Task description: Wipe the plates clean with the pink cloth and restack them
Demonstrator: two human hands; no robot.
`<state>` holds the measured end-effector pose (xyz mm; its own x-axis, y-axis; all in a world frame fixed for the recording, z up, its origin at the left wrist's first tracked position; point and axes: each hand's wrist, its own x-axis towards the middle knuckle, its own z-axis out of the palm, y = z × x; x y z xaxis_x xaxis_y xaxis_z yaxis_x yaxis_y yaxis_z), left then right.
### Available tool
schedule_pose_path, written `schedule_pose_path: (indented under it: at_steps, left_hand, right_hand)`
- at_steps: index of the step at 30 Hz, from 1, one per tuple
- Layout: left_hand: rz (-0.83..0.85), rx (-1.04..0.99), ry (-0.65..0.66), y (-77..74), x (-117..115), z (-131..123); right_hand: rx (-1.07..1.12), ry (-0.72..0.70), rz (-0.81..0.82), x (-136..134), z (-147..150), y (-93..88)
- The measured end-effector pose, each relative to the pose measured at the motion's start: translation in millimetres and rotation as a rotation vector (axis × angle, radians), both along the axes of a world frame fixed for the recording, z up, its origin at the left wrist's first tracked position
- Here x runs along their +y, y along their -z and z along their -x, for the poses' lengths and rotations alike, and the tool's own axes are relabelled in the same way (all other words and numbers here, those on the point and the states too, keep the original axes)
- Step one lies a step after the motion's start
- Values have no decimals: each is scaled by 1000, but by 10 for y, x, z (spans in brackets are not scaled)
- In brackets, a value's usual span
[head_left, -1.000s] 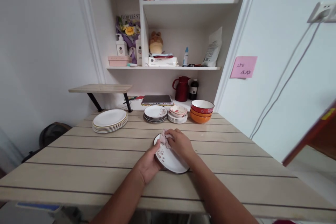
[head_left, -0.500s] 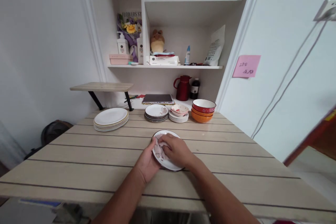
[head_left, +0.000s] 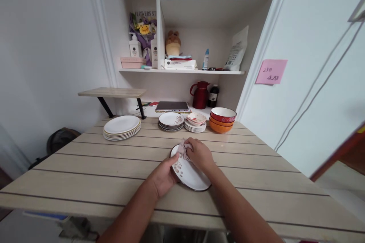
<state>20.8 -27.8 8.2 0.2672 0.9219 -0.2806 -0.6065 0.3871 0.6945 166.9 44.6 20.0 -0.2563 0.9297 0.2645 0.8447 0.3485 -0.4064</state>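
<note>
A white plate with a dark rim and small red flowers is tilted just above the wooden table. My left hand grips the plate's left edge, thumb on its face. My right hand is closed on a crumpled pinkish cloth and presses it against the plate's far upper part.
At the table's far end stand a stack of white plates, a stack of dark-rimmed plates, small dishes and red and orange bowls. Behind are a red jug, a dark bottle and shelves with boxes and bottles. A pink note hangs on the right wall.
The cloth in my right hand has moved from the plate's left side up to its far edge. The plate has tipped further, its near rim now lower right.
</note>
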Motion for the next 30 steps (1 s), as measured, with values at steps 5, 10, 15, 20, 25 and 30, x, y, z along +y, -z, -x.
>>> schedule_pose_path:
  at_steps: [5, 10, 15, 20, 25, 30]
  left_hand:
    - [-74, 56, 63, 25, -6, -14]
    - [-110, 44, 49, 45, -13, -11]
    - [-83, 63, 44, 36, -9, -4]
    - [-81, 88, 64, -6, -21, -3]
    - [-109, 166, 121, -6, -39, 13]
    - [-136, 137, 132, 22, -41, 12]
  right_hand:
    - [183, -150, -107, -5, 98, -61]
    - [327, -413, -171, -95, 182, -72]
    - [290, -335, -176, -95, 240, -25]
    - [129, -178, -193, 5, 252, -112]
    - [141, -106, -175, 206, 93, -188]
    - [442, -277, -205, 253, -28, -140]
